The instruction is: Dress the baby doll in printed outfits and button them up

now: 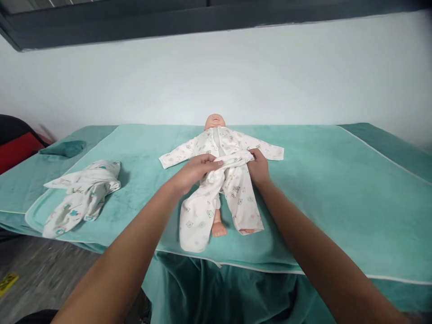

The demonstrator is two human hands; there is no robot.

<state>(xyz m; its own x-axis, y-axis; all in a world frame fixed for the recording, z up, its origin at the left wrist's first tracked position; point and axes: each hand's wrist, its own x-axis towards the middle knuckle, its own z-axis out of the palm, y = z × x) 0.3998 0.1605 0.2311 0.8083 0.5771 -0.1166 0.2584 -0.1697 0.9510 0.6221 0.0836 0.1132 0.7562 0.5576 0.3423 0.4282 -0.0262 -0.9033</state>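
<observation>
Nearest, by the hanging folds of the green cover, the trousers reach toward the cover's front edge. Their two legs stand at different stages: the one on the right of the view has a foot just showing at its cuff, so that half looks done; the other lies flat and seems unfilled, beside the bare leg it does not cover, so that half appears left to do.

Further up, the left hand and the right hand each have their fingers closed on the bunched waistband, which lies across the doll's middle, not yet settled at the waist as far as I can judge. A crumpled printed garment lies well apart to the left.

Beyond the hands, the jacket is on the torso with its sleeves spread; whether it is fastened is hard to tell. Farthest is the doll's head, near the white wall.
</observation>
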